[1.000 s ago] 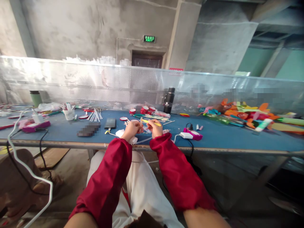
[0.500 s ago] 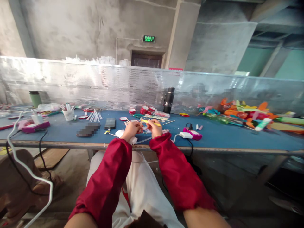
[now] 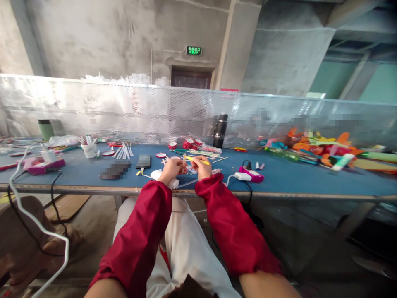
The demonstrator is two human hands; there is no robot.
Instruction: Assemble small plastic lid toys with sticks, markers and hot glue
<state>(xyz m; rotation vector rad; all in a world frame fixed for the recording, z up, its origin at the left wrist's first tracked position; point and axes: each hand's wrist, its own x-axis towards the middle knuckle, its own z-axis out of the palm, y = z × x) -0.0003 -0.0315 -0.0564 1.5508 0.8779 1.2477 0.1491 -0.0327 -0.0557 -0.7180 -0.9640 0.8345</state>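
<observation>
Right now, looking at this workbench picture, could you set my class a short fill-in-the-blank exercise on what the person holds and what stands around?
1. The right hand pinches a thin ____ stick.
2. The black flask stands upright on the ____ table.
3. Both sleeves are ____.
4. The exit sign over the doorway glows ____.
Missing words: yellow; blue; red; green.
</observation>
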